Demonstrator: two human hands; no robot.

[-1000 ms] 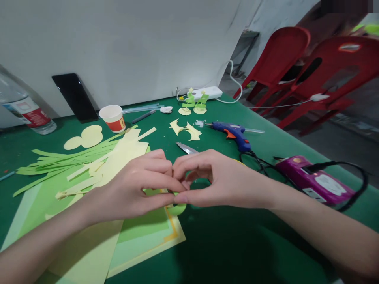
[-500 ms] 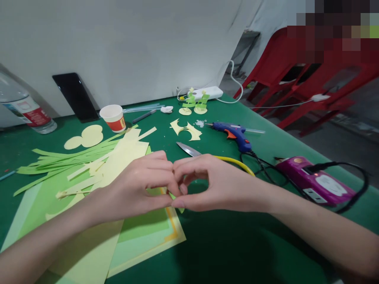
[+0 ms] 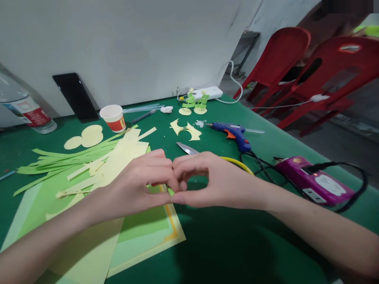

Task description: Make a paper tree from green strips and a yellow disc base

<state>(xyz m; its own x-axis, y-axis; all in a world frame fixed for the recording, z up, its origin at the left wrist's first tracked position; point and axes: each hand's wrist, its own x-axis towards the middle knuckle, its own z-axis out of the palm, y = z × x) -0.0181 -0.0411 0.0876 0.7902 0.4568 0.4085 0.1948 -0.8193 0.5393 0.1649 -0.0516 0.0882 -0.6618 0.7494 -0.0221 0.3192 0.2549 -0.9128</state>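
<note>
Between my left hand (image 3: 139, 189) and right hand (image 3: 219, 181) only a sliver of the green paper strip (image 3: 171, 192) shows. My fingers (image 3: 158, 170) pinch over the rest, so its shape can't be told. My right hand also covers the middle of the scissors (image 3: 186, 148), leaving a blade tip and a curve of yellow handle. At upper left the water bottle (image 3: 28, 112) is cut by the frame's edge, its label too small to read. The upper right corner is blurred out.
</note>
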